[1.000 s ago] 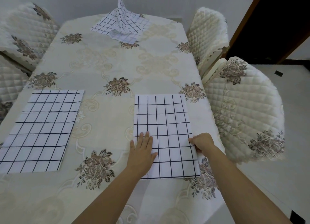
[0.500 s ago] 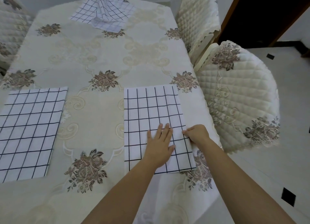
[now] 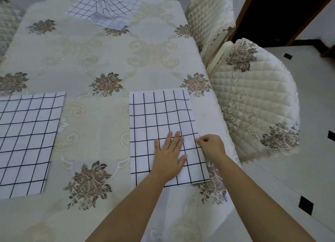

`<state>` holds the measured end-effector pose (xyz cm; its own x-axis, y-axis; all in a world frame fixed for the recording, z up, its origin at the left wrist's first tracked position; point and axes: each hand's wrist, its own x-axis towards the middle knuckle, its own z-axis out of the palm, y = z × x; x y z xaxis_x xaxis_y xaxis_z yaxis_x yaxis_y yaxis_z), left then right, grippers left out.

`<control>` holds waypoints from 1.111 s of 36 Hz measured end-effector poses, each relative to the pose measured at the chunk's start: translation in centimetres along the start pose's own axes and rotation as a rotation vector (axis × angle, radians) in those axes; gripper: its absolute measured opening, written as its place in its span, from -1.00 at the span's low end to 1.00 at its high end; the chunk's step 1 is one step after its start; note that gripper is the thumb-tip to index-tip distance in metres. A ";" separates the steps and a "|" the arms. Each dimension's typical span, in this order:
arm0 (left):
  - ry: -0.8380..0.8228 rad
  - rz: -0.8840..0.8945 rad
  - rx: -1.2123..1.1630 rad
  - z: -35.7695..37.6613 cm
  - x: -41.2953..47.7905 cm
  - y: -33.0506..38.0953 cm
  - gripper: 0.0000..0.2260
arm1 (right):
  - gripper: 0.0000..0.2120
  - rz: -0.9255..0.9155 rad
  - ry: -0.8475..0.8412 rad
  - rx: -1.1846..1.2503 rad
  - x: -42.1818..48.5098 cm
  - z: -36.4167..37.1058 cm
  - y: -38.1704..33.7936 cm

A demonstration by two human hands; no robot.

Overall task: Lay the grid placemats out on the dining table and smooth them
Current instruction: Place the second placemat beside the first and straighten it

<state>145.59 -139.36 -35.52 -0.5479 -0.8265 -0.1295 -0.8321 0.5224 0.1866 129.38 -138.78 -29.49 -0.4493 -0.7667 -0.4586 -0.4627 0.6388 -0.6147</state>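
Lying flat toward the 4 o'clock part of the counter (image 3: 108, 60), near placemat (image 3: 159, 125): white cloth with a dark grid, long side running away from the wearer, right edge close to the counter's right rim. Pressed down at its lower right part by left hand (image 3: 169, 155), palm flat, fingers (image 3: 176, 138) extended and only slightly spread, pointing toward 12 o'clock, gripping nothing. Pinched at its right edge by right hand (image 3: 211, 146), just beside the left at 3 o'clock, fingers curled together and clamped on the cloth's border. Both bare forearms entered from 6 o'clock.

Spread flat at 9 o'clock, well apart from the first: second placemat (image 3: 27, 136), same grid, cut off by the left edge of view. Seen at 12 o'clock, at the far end of the counter: third placemat (image 3: 101, 7), not flat, its middle lifted into a peak with folds running down.

Covered throughout by a cream tablecloth (image 3: 101, 114) embroidered with brown flower clusters and pale scrollwork, hanging over the rim at 5 o'clock. Stood at 3 o'clock against the counter's right side: quilted cream chair (image 3: 253, 100) with the same flower motif, and behind it at 1 o'clock another quilted chair (image 3: 208, 11). Beyond them, pale floor (image 3: 299, 178) with small black inset tiles.
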 end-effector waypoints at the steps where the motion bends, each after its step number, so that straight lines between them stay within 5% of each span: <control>1: 0.014 0.000 0.001 0.1 0.1 0.0 -0.48 | -0.74 -0.003 0.001 -0.001 0.1 0.0 0.0; 18: 0.064 0.009 0.017 0.5 0.5 0.0 -0.47 | -0.80 0.002 -0.015 0.002 0.8 0.4 0.7; 24: 0.039 -0.007 -0.006 0.5 0.2 0.0 -0.49 | -0.80 -0.052 0.261 -0.041 -0.2 2.2 0.6; 27: 0.030 -0.013 -0.006 0.4 0.3 0.0 -0.45 | -0.72 -0.382 0.463 -0.335 -0.3 3.7 0.3; 31: 0.010 0.023 0.045 0.4 0.6 -0.2 -0.46 | -0.61 -0.654 0.218 -0.440 -0.8 6.0 -0.8; 35: 0.035 0.021 0.049 0.4 0.6 0.0 -0.39 | -0.35 -0.658 -0.052 -0.349 -0.7 7.1 0.0; 40: 0.080 0.023 0.022 0.3 0.7 -0.2 -0.49 | -0.39 -0.651 -0.038 -0.456 0.7 6.4 1.2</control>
<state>145.37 -139.99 -35.90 -0.5591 -0.8277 -0.0471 -0.8214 0.5454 0.1666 133.38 -139.01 -34.66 0.0419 -0.9914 -0.1240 -0.8942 0.0181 -0.4473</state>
